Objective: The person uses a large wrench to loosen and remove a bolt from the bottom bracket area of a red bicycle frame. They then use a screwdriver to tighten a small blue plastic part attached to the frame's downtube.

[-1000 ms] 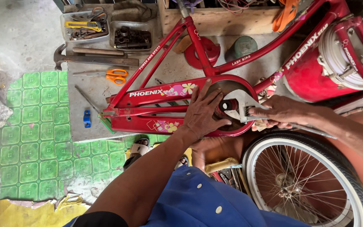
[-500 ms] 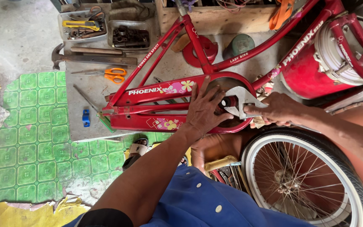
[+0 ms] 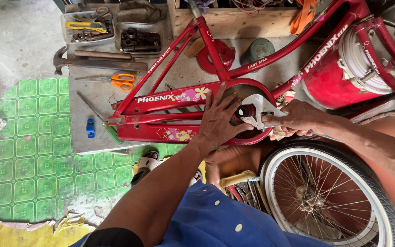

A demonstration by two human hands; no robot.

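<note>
Looking down from the head camera, 1 view shows all there is. A red-painted steel bicycle frame [image 3: 170, 98] with a flower-decal chain guard lies on its side over a grey slab. The left hand [image 3: 220, 120] is spread flat, fingers splayed and gripping nothing, pressing on the guard beside the round bottom-bracket opening [image 3: 242, 113]. The right hand [image 3: 298, 120] is closed around the handle of a large grey steel spanner [image 3: 257, 110], whose open head sits at that opening; whether it is fully seated on the fitting I cannot tell.

As a judgement, the work at the bracket is under way and not finished: the tool is on the fitting, the frame is being held steady, and no cranks or pedals show on the frame. A spoked wheel with a white rim and black tyre [image 3: 330, 196] lies loose, just below the right hand and apart from the frame, so refitting looks to be left.

Farther off, beyond the frame, lie orange-handled scissors [image 3: 115, 81], a claw hammer [image 3: 69, 61], and 2 grey trays of small tools and parts [image 3: 140, 39]. Green patterned floor covering [image 3: 33, 151] is to the left.
</note>
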